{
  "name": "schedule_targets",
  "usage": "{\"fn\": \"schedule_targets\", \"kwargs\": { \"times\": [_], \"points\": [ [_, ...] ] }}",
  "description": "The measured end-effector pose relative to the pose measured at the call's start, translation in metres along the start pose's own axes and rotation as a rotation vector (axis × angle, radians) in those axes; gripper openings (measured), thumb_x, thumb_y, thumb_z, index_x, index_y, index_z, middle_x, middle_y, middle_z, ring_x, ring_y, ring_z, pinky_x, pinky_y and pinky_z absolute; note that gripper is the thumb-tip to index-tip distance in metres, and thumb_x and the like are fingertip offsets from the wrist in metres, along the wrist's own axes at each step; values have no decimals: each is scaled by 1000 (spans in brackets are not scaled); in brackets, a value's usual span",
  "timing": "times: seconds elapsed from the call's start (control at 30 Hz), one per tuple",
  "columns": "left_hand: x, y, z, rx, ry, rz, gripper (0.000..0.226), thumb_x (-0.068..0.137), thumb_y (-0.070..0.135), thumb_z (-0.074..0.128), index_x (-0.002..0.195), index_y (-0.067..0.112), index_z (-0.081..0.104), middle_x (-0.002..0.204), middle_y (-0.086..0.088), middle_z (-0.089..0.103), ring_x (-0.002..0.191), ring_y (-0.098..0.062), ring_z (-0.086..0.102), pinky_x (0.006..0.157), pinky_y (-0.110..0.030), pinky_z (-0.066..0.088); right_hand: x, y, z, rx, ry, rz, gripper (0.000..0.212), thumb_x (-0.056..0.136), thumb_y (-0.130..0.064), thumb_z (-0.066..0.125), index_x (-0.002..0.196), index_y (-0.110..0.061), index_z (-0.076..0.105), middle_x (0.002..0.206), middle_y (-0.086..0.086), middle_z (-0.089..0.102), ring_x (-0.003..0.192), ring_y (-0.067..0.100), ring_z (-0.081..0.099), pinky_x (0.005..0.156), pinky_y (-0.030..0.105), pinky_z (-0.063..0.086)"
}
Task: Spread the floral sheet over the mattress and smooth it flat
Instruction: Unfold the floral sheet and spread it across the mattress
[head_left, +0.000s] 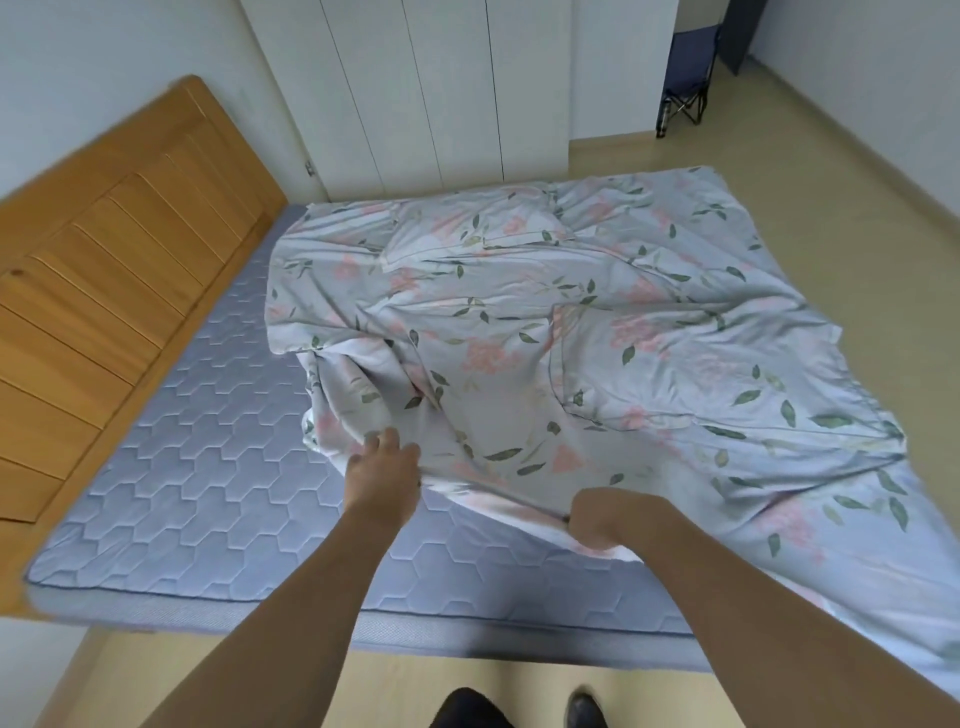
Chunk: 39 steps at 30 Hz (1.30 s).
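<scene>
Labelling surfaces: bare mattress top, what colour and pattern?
Blue-grey mattress, quilted in a hexagon stitch pattern; head view.

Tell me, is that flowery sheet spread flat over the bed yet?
Not yet. The sheet lies bunched and creased on the right part, the mattress bare toward the headboard. Both hands, left hand and right hand, grip its near edge.

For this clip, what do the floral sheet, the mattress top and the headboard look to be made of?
Floral sheet: thin woven fabric, probably cotton or a blend, matte; it creases and bunches softly where both hands hold it.
Mattress: quilted textile cover, blue-grey with a slight sheen; stitched hexagon pattern shows padding beneath.
Headboard: wood or wood veneer, warm orange tone, smooth satin finish; visible grain and slatted panels.
</scene>
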<state>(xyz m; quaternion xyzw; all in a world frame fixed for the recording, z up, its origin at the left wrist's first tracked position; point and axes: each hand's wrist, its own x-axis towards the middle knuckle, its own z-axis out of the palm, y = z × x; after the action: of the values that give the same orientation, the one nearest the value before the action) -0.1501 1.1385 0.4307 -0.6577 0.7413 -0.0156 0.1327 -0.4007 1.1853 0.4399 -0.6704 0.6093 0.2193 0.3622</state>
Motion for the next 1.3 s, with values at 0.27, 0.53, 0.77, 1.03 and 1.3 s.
{"fn": "schedule_targets", "kwargs": {
  "times": [0.27,0.53,0.77,1.03,1.3],
  "points": [
    [1,-8,-23,-464,203,49,25,77,-2,50,99,7,59,108,-9,45,95,-32,52,61,-36,45,7,-51,-12,511,41,-161,80,76,-49,62,143,-32,22,141,-2,38,126,23,42,97,32,35],
    [4,-67,-18,-197,370,155,23,68,-2,61,89,7,59,100,-11,52,85,-31,52,56,-34,42,54,-131,-6,312,398,-188,21,89,-8,43,93,-16,62,91,7,64,86,30,61,70,34,45],
    [44,-236,3,-283,245,-161,20,80,2,53,96,3,65,104,-14,52,97,-36,53,74,-40,45,38,-137,-20,1,53,50,39,101,-16,34,137,-5,45,136,16,52,109,23,54,93,27,41],
    [22,-285,10,-850,157,130,11,69,9,42,61,14,47,53,6,44,59,-22,45,49,-28,27,84,-309,-19,323,301,-227,38,86,-31,62,122,-26,50,115,-2,58,102,22,56,86,31,43],
    [-2,-351,37,-192,-120,327,31,87,46,48,99,19,53,90,-8,62,84,-29,60,70,-33,45,104,-361,-20,-196,389,-201,28,93,-4,44,113,1,64,114,17,62,110,34,58,89,36,49]
  ]
}}
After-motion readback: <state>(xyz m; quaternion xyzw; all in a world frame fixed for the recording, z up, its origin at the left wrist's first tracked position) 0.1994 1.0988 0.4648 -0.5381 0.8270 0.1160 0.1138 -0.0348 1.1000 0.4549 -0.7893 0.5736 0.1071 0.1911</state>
